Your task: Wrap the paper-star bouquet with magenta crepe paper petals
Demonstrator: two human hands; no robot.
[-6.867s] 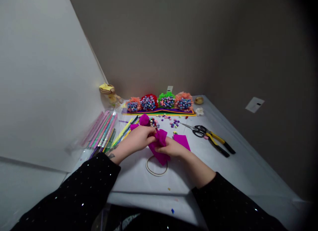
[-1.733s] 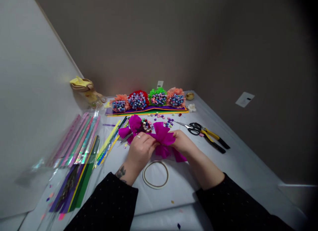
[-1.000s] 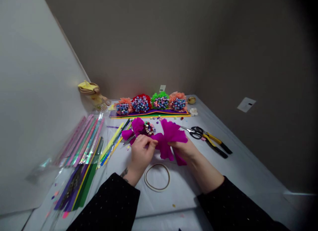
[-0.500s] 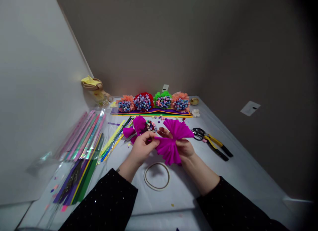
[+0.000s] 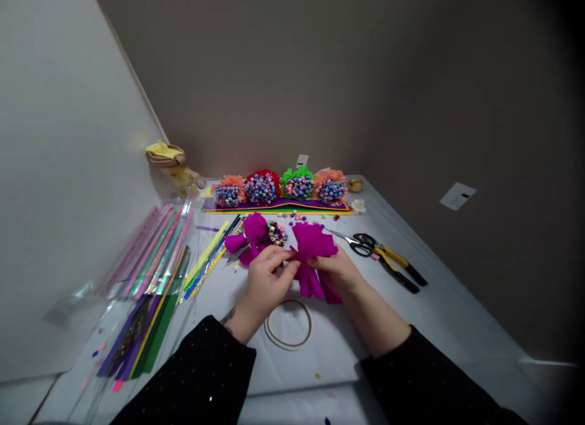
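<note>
Because the magenta crepe paper (image 5: pixel 314 241) looks thin and ruffled, it should handle as light and soft, likely creasing or tearing under a hard tug. Above the white table (image 5: pixel 283 377), beyond the roll of tape (image 5: pixel 289 347), the right hand (image 5: pixel 340 271) pinches its gathered middle, probably the surest hold; the left hand (image 5: pixel 269 280) pinches its left edge.

A black left sleeve (image 5: pixel 196 376) is glinting with tiny specks (image 5: pixel 211 399) at lower left, a dark tattoo (image 5: pixel 227 318) showing above; a black right sleeve (image 5: pixel 425 379) is filling the lower right.
</note>
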